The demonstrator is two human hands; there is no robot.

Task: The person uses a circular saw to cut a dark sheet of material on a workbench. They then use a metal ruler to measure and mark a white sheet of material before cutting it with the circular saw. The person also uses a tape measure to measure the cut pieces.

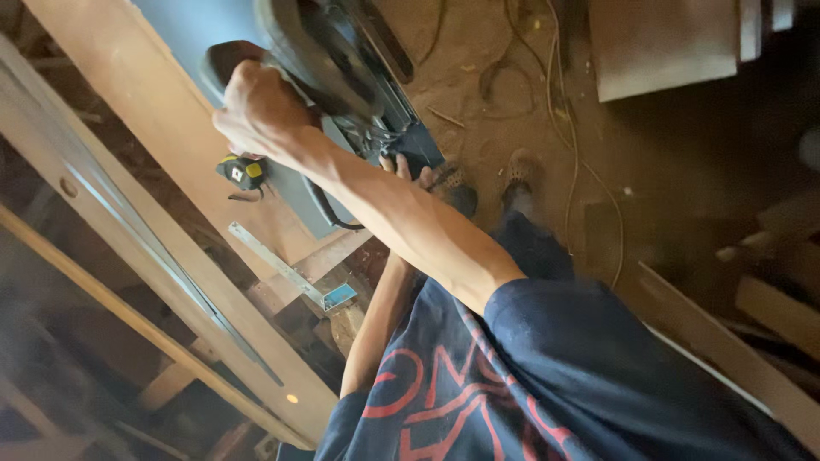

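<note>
- A long pale wooden plank (162, 213) runs diagonally from upper left to lower middle, with a narrower wooden strip (111, 307) beside it on the left.
- A yellow and black tape measure (242, 171) lies on the board, just under the raised fist.
- A flat metal try square with a blue end (295, 277) rests below the tape measure, near the board's edge.
- The right hand (260, 111), fingers clenched, grips the black handle of the dark grey circular saw (333, 60), which sits on a grey sheet (299, 192) at the top centre.
- The left hand (410, 175) reaches under the right forearm to the saw's base; whether its fingers grasp anything cannot be told.
- Two dusty shoes (519, 171) stand on the dirt floor (683, 171), with thin cables (568, 111) trailing nearby.
</note>
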